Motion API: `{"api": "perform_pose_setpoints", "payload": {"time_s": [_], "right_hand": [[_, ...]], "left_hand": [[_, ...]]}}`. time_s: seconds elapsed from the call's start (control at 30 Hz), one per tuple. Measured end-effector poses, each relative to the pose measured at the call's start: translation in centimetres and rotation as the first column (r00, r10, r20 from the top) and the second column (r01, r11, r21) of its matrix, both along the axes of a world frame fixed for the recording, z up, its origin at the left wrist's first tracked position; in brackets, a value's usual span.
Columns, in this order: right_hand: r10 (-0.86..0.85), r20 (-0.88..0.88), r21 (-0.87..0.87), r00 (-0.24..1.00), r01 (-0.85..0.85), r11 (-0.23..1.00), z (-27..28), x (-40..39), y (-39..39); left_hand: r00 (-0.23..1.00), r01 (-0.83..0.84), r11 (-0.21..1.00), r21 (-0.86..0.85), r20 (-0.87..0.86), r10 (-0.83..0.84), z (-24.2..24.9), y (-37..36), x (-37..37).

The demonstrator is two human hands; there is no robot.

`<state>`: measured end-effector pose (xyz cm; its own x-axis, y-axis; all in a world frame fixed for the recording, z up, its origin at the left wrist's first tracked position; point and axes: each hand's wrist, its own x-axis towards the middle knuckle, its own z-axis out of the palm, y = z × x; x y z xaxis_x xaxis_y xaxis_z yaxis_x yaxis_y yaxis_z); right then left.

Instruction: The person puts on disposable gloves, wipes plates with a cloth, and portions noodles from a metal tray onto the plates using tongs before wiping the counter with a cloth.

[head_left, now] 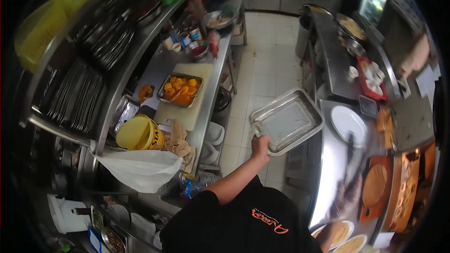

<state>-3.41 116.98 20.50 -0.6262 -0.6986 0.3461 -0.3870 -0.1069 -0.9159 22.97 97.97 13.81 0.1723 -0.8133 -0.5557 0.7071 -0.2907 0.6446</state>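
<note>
My left hand (261, 148) is closed on the near left corner of a rectangular metal tray (287, 121). The tray is held in the air above the floor of the aisle, and only thin residue shows in it. Over the right counter, my right hand (346, 200) wears a clear glove and is smeared by motion. A pair of tongs (352, 161) extends from its fingers towards a white oval plate (346, 121). Close below that hand stand round dishes of pale food (352, 243).
On the left counter, a foil tray of orange food (180, 90) sits on a cutting board (199, 112), beside a yellow bucket (140, 132) and cloth (178, 141). A red basket (370, 77) and wooden boards (375, 185) are to the right. Tiled floor (267, 65) runs between the counters.
</note>
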Motion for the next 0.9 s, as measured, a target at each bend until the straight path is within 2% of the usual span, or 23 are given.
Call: {"api": "perform_pose_setpoints", "payload": {"time_s": [0.03, 0.07, 0.1, 0.13, 0.17, 0.2, 0.27, 0.3, 0.33, 0.43, 0.5, 0.53, 0.57, 0.6, 0.63, 0.67, 0.73, 0.77, 0.8, 0.9], "right_hand": [[0.025, -0.075, 0.023, 0.997, -0.023, 0.999, -0.4, 2.7, -4.5], [0.116, -0.269, 0.210, 0.956, -0.059, 0.976, 0.5, 4.5, -7.6], [0.234, -0.448, 0.363, 0.863, -0.063, 0.930, 3.4, 7.5, -11.4], [0.284, -0.604, 0.308, 0.745, -0.111, 0.945, 2.1, 8.3, -14.1], [0.442, -0.398, 0.572, 0.804, -0.159, 0.805, 3.1, 9.6, -17.0], [0.477, -0.263, 0.707, 0.839, -0.168, 0.686, 5.4, 11.0, -19.4], [0.441, -0.372, 0.629, 0.817, -0.128, 0.767, 3.6, 10.8, -22.3], [0.430, -0.386, 0.609, 0.816, -0.125, 0.784, 3.8, 10.7, -24.4], [0.424, -0.390, 0.598, 0.817, -0.126, 0.792, 3.9, 10.7, -26.1], [0.496, -0.379, 0.708, 0.781, -0.099, 0.699, 1.8, 9.1, -32.7], [0.446, -0.366, 0.599, 0.817, -0.160, 0.785, 1.7, 8.4, -36.6], [0.412, -0.350, 0.539, 0.841, -0.179, 0.823, 1.7, 8.1, -38.5], [0.394, -0.057, 0.476, 0.917, -0.322, 0.819, 1.5, 7.7, -40.9], [0.483, -0.351, 0.647, 0.802, -0.165, 0.744, -0.7, 5.5, -43.5], [0.475, -0.316, 0.679, 0.822, -0.154, 0.718, -2.1, 4.4, -45.5], [0.468, -0.284, 0.706, 0.837, -0.148, 0.693, -2.6, 3.0, -47.8], [0.370, -0.198, 0.596, 0.908, -0.188, 0.781, -1.7, -1.6, -51.9], [0.306, -0.116, 0.541, 0.945, -0.198, 0.817, -0.5, -3.5, -54.7], [0.177, 0.101, 0.501, 0.979, -0.204, 0.841, 2.7, -4.9, -55.9], [0.001, -0.047, 0.400, 0.999, 0.018, 0.916, 4.5, -9.8, -58.4]], "left_hand": [[1.000, -0.015, 1.000, -0.017, 0.027, 0.015, 0.8, -1.4, 0.2], [0.997, -0.013, 1.000, -0.020, 0.069, 0.015, 0.7, -2.9, 1.0], [0.993, 0.009, 1.000, -0.025, 0.116, -0.006, 0.4, -4.4, 1.4], [0.985, 0.065, 0.997, -0.030, 0.161, -0.059, 0.4, -6.0, 1.1], [0.988, 0.002, 0.999, -0.048, 0.152, 0.005, 2.7, -7.2, 1.2], [0.972, 0.096, 0.994, -0.060, 0.220, -0.080, 1.6, -8.5, 2.2], [0.956, -0.029, 0.983, -0.180, 0.282, 0.080, 1.8, -11.7, 2.5], [0.970, -0.071, 0.983, -0.169, 0.219, 0.108, 3.4, -13.4, 2.5], [0.978, -0.071, 0.982, -0.175, 0.180, 0.102, 3.2, -15.3, 2.6], [0.969, -0.075, 0.987, -0.140, 0.223, 0.105, 1.9, -21.2, 2.3], [0.972, -0.106, 0.986, -0.125, 0.194, 0.129, 1.5, -25.5, 1.5], [0.969, -0.057, 0.998, 0.009, 0.242, 0.053, 1.0, -27.8, 1.3], [0.959, -0.001, 0.991, 0.131, 0.282, -0.036, 0.6, -30.5, 0.9], [0.960, 0.017, 0.989, 0.148, 0.275, -0.058, -1.6, -33.9, 0.4], [0.959, 0.036, 0.985, 0.170, 0.271, -0.082, -3.6, -37.2, -0.2], [0.974, 0.073, 0.992, 0.105, 0.208, -0.093, -3.1, -40.4, -1.8], [0.991, 0.107, 0.994, -0.009, 0.078, -0.106, -1.0, -47.0, -4.2], [0.985, 0.150, 0.988, -0.033, 0.094, -0.147, 1.2, -52.9, -6.0], [0.983, 0.171, 0.984, -0.055, 0.079, -0.166, 2.8, -56.7, -7.9], [0.986, 0.164, 0.973, -0.165, -0.007, -0.168, 5.9, -67.6, -13.4]]}}
